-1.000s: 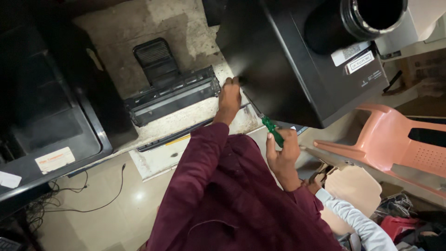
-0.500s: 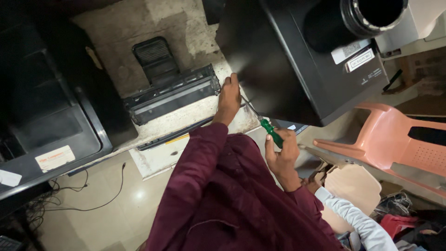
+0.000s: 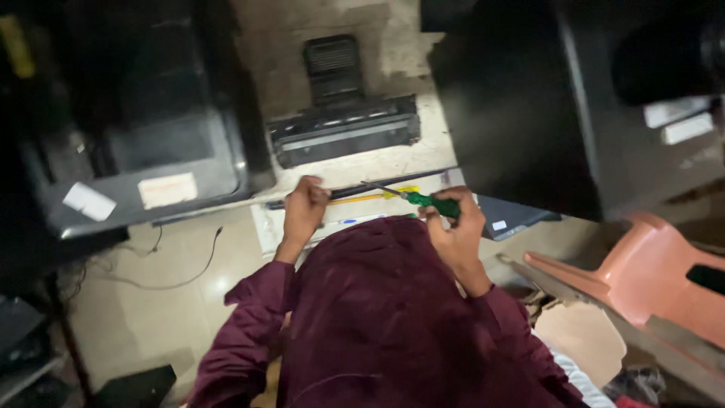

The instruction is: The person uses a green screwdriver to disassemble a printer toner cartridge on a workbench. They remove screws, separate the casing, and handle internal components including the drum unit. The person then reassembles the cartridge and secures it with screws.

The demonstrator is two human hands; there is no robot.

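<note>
Dim workshop floor with a pale, worn work surface (image 3: 393, 162) at centre, seen from above. On it lies a long black toner cartridge (image 3: 343, 136). Nearer, the left hand (image 3: 303, 208) is curled shut at the surface's edge; whether it holds anything cannot be told. The right hand (image 3: 455, 230) is clamped on a green-handled screwdriver (image 3: 423, 200), tip pointing left. A black printer (image 3: 143, 151) stands left, a pink plastic chair (image 3: 649, 279) right.
</note>
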